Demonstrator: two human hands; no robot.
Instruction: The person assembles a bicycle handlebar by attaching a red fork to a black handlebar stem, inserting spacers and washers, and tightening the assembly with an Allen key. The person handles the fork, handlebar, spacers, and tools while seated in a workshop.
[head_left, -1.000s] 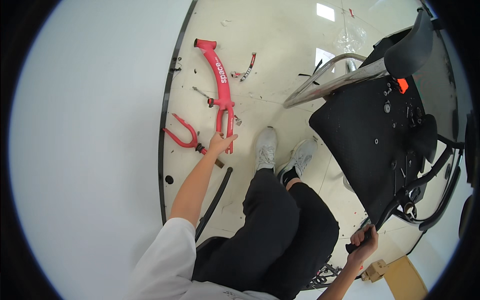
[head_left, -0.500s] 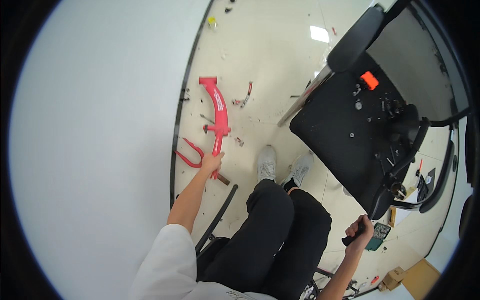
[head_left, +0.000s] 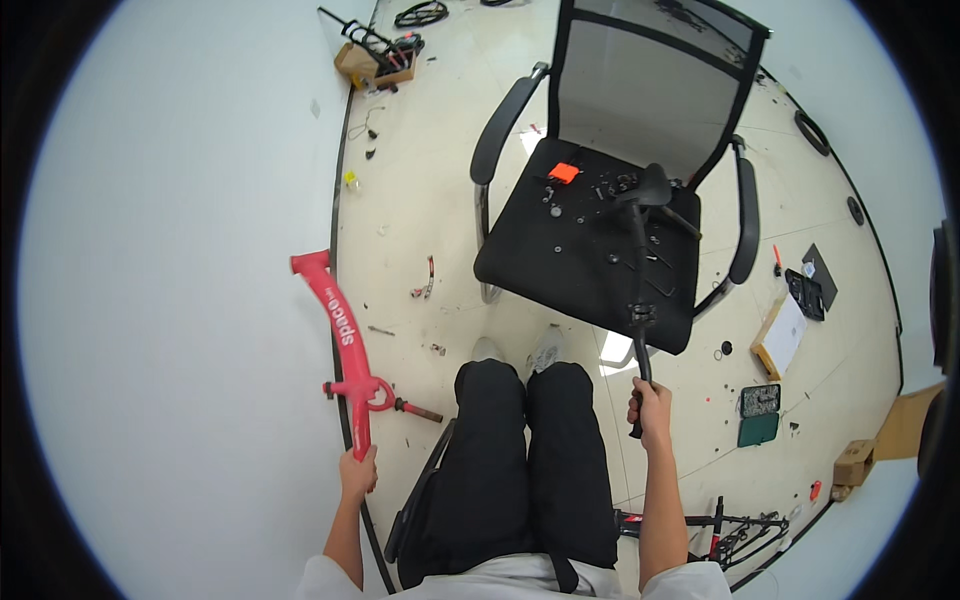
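Note:
My left hand (head_left: 359, 470) grips the lower end of a red bicycle frame (head_left: 343, 335), whose curved tube rises toward the far left beside the wall. Partly behind the frame, a red fork (head_left: 403, 404) with a brownish steerer tube lies on the floor. In my right hand (head_left: 652, 408) is a long black bar (head_left: 642, 350), held by its grip end. A clamp-like fitting sits partway along the bar, and its far, broader end reaches over the chair seat. What that far end is, I cannot make out.
A black office chair (head_left: 520, 255) stands ahead, with an orange item (head_left: 563, 174) and loose hardware on its seat. Right lie an open green case (head_left: 758, 430), a black tool case (head_left: 804, 293) and a dark bicycle frame (head_left: 740, 530). A cardboard box (head_left: 853, 463) stands farther right.
My view has turned to the right, bringing the chair toward the middle. The red frame has swung left and nearer, away from the fork. Both hands keep their holds.

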